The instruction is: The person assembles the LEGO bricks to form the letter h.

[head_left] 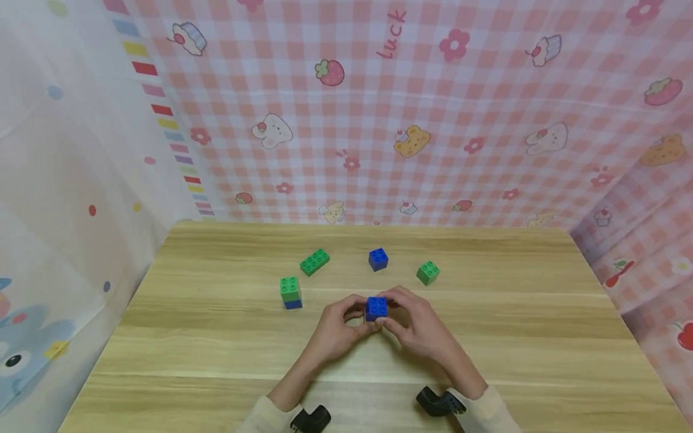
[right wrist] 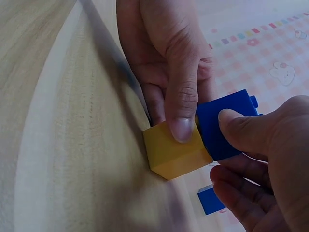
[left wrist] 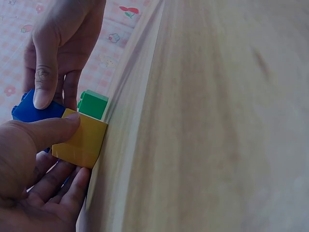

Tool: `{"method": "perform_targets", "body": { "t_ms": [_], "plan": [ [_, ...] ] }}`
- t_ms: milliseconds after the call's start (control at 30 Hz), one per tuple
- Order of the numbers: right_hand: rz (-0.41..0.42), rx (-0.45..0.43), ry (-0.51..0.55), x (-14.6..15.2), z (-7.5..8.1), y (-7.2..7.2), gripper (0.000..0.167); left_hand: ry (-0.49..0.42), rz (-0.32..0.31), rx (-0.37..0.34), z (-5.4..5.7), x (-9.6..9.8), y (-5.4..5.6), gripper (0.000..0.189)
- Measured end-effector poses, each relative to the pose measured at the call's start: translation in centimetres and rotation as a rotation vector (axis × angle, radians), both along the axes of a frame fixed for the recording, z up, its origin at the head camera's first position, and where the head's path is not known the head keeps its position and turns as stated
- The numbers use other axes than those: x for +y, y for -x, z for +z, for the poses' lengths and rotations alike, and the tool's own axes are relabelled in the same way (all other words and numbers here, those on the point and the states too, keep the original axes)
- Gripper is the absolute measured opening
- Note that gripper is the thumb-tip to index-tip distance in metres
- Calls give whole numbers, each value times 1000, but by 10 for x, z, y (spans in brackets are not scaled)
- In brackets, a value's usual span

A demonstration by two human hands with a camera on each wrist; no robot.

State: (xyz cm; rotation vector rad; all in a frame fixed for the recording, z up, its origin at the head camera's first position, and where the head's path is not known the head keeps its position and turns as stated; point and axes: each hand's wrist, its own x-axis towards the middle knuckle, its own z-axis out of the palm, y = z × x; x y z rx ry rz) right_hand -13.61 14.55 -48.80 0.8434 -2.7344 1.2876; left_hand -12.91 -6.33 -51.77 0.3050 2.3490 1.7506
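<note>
A blue brick [head_left: 376, 308] sits on top of a yellow brick [left wrist: 82, 140] near the table's middle. My left hand [head_left: 335, 329] pinches the yellow brick low down, its thumb across the near face. Above it, my right hand [head_left: 425, 325] grips the blue brick between thumb and fingers. In the right wrist view the blue brick [right wrist: 224, 123] meets the yellow brick [right wrist: 176, 150] slightly askew; whether they are fully pressed together I cannot tell. From the head view the yellow brick is hidden beneath the blue one.
Left of my hands stands a green brick [head_left: 289, 287] stacked on a blue brick [head_left: 293, 304]. Farther back lie a long green brick [head_left: 314, 262], a square blue brick [head_left: 378, 259] and a square green brick [head_left: 428, 272]. A checked cloth [head_left: 368, 120] hangs behind the wooden table [head_left: 206, 349].
</note>
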Motion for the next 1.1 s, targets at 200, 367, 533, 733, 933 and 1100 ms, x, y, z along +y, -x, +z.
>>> {"method": "perform_targets", "body": {
  "t_ms": [200,367,533,733,933,1100],
  "plan": [
    [31,30,-21,0,5,0,32,-21,-12,13,0,1,0,35],
    [37,23,-13,-1,4,0,34,-13,-9,11,0,1,0,34],
    [22,12,-18,-3,2,0,33,-4,-7,-1,0,0,-1,35],
    [4,8,-32,-5,2,1,31,-14,-3,-5,2,-1,0,35],
    [-3,1,-23,-5,-1,0,28,-15,-6,-16,0,-1,0,34],
    [-5,10,10,-3,-7,0,29,-21,-11,-20,-3,0,0,34]
  ]
}}
